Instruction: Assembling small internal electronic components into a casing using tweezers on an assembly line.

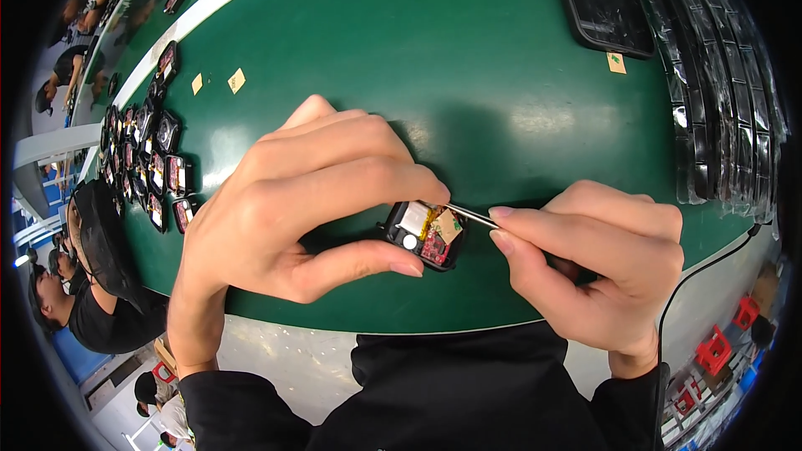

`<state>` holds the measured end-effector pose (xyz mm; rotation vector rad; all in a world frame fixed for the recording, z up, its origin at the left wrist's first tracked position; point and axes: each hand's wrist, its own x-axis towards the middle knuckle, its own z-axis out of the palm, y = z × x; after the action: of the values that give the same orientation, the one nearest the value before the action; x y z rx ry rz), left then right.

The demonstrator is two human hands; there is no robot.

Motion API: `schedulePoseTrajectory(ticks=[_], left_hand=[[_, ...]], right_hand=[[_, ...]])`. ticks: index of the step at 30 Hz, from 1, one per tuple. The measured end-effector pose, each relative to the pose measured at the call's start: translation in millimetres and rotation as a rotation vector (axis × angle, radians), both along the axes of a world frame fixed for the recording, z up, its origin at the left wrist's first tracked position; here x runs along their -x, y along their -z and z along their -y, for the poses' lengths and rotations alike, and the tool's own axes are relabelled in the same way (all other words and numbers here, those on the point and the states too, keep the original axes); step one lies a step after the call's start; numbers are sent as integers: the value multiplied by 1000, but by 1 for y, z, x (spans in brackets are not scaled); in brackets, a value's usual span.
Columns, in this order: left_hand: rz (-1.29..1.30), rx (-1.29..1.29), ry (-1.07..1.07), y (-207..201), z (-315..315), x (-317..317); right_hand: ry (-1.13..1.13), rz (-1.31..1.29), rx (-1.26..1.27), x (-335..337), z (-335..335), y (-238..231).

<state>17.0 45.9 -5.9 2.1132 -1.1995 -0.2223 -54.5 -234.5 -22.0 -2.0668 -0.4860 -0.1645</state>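
Observation:
Over the near part of the green table, my left hand (280, 192) grips a small black electronic device housing (432, 263) between thumb and fingers. The housing is uncovered. In it show a silver battery cell (413, 219), yellow tape, a white round part (409, 242) and a red circuit board (434, 249). A small tan sticker (449, 227) lies over the board, slightly askew. My right hand (606, 255) pinches metal tweezers (473, 215) between thumb and forefinger. Their tip reaches the housing's upper edge by my left fingertip; whether it touches anything cannot be made out.
Several similar open devices (154, 146) crowd the table's left side. Loose tan stickers (237, 80) lie near them, and another sticker (616, 63) touches a black tray (606, 0). Plastic-wrapped black trays (718, 75) line the right side. A black cable (668, 301) hangs at right; a person (104, 313) sits at left.

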Motion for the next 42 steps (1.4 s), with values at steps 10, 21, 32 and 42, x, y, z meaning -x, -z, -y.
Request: schedulePoseTrajectory(ticks=[10, 21, 32, 42], left_hand=[[10, 0, 9, 0, 0, 0], [-19, -57, -43, -14, 9, 0], [-42, 128, -187, -49, 21, -2], [348, 326, 523, -136, 334, -78]], right_hand=[[-23, 98, -34, 1, -3, 10], [51, 175, -12, -1, 9, -9], [321, 136, -476, 11, 6, 2], [279, 159, -407, 8, 10, 8]])
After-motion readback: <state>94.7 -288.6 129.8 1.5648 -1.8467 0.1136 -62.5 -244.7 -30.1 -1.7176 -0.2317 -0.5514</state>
